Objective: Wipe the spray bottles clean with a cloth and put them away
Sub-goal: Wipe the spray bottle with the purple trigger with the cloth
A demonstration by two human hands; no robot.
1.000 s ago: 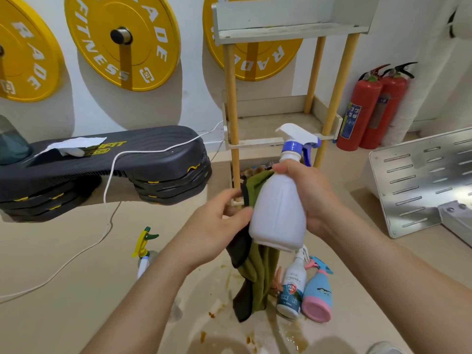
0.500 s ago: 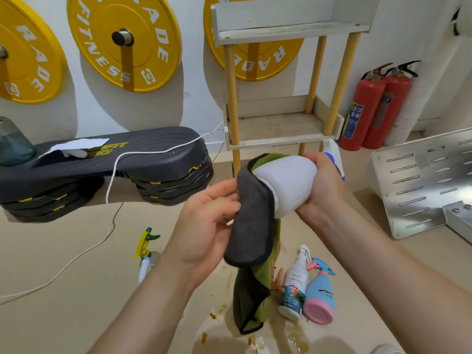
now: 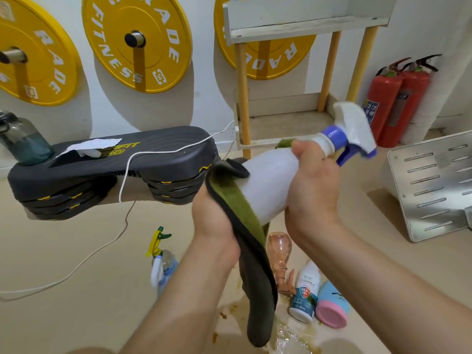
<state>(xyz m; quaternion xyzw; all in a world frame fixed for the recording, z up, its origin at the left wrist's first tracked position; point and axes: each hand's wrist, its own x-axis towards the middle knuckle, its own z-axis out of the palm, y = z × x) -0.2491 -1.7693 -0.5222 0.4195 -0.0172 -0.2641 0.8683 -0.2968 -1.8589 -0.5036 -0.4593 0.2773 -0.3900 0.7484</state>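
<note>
Two hands up, and both are busy. Your right hand [image 3: 314,190] is wrapped round the shoulder of the white spray bottle [image 3: 270,182], thumb over the top just below the blue collar. The bottle hangs in the air, tilted, with its trigger head [image 3: 355,131] up to the right and its base down to the left. Your left hand [image 3: 214,218] is closed on the cloth [image 3: 255,272], holding it against the base end of the bottle; the fingertips are hidden under the fabric. The cloth shows its green face against the white plastic, and its dark tail dangles straight down between your forearms.

Below, on the floor, four more bottles wait. A clear one with a yellow and green trigger [image 3: 163,261] stands to the left. A pink see-through one [image 3: 279,249] lies just beside the hanging cloth. A white labelled one [image 3: 305,292] and a blue one with a pink base [image 3: 333,305] lie touching each other. Brownish wet patches [image 3: 288,338] spread across the floor near them. The wooden shelf [image 3: 288,123] stands against the wall behind the bottle.
</note>
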